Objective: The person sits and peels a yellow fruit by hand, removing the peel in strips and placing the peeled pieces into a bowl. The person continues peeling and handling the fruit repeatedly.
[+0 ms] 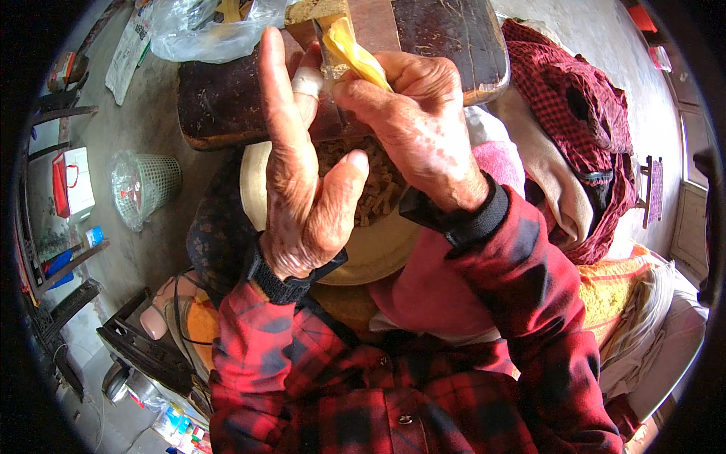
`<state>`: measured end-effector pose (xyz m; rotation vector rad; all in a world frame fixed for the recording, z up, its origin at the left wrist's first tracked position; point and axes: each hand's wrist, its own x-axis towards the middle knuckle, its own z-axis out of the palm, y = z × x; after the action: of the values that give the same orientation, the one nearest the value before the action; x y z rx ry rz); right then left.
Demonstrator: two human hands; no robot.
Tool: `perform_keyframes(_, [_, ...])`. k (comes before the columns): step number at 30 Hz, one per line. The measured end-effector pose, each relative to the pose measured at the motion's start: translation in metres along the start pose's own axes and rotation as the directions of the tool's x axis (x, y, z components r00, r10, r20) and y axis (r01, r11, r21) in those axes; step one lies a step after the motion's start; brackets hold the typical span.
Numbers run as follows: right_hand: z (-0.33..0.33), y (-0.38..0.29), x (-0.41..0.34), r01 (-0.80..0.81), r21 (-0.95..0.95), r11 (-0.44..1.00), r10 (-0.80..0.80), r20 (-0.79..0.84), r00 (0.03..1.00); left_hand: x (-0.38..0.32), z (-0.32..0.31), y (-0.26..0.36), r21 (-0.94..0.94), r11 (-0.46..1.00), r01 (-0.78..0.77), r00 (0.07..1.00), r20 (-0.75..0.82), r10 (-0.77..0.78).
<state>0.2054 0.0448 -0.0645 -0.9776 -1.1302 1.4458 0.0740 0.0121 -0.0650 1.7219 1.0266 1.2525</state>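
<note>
My right hand (420,113) pinches a folded yellow strip (354,51) between thumb and fingers. Its far end lies against a worn wooden block (306,12) with a dark, thin edge like a blade. My left hand (300,187) is beside it, index finger straight and thumb spread apart. White tape (307,82) wraps another finger of that hand, close to the block. The block is on a dark wooden bench (227,102). Below my hands, a pale round basin (368,255) holds many short, brownish chopped pieces (383,193), partly hidden by my hands.
A clear plastic bag (198,40) lies on the bench's far left. On the floor at left is a pale mesh basket (156,176) with a plastic liner. Red-and-black checked cloth (578,108) is piled at right, above a yellow towel (610,295). A pink cloth (431,289) covers my lap.
</note>
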Motion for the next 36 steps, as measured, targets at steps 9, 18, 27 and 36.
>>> perform_keyframes(9, [-0.004,-0.001,0.004,0.020,-0.006,1.000,-0.020,0.005,1.000,0.004,0.003,0.001,-0.047,0.998,-0.029,0.999,0.026,0.030])
perform_keyframes(18, [-0.007,0.004,0.008,0.045,-0.016,0.999,-0.045,0.024,0.999,0.003,0.014,0.003,-0.124,0.992,0.024,0.999,-0.032,-0.028])
perform_keyframes(27, [-0.007,0.011,0.009,0.044,-0.077,0.996,-0.044,-0.001,0.999,0.003,0.014,0.003,-0.095,0.995,0.010,0.999,-0.041,-0.014])
perform_keyframes(36, [-0.009,0.016,0.009,0.006,-0.083,0.997,-0.005,0.019,1.000,0.000,0.015,-0.002,-0.114,0.992,0.047,0.997,-0.061,-0.054])
